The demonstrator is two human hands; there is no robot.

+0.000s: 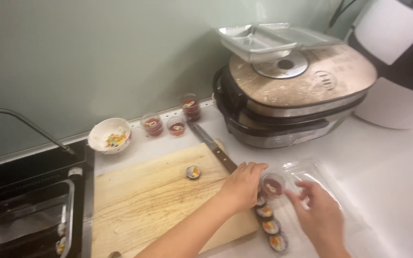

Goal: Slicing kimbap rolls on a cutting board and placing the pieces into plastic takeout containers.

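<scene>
Sushi-style rice rolls point(269, 220) lie in a row inside a clear plastic container point(321, 177) on the white counter point(388, 162), at the near right corner of the wooden cutting board point(154, 196). About four slices show in that row; others may sit hidden under the hands. The left hand point(241, 184) reaches across the board's edge and curls over the top of the row, its fingers bent around a small clear sauce cup point(273, 184) with dark red sauce. The right hand point(317, 213) meets the cup from the other side, fingertips pinching its rim, so both hands hold the cup just above or at the head of the row; whether it already rests in the container I cannot tell.

Judging by how things lie, the packing looks well along: most slices are in the container and the sauce cup is being placed. One slice point(193, 172) remains alone in the middle of the board, and the container's lid is not closed.

A knife point(214, 147) lies at the board's far edge, pointing toward three more sauce cups point(172, 123) by the wall. A white bowl point(110, 135) of scraps sits left of them, a rice cooker point(292, 91) with foil trays point(264, 40) on top stands behind, and a sink point(29, 205) is at far left.
</scene>
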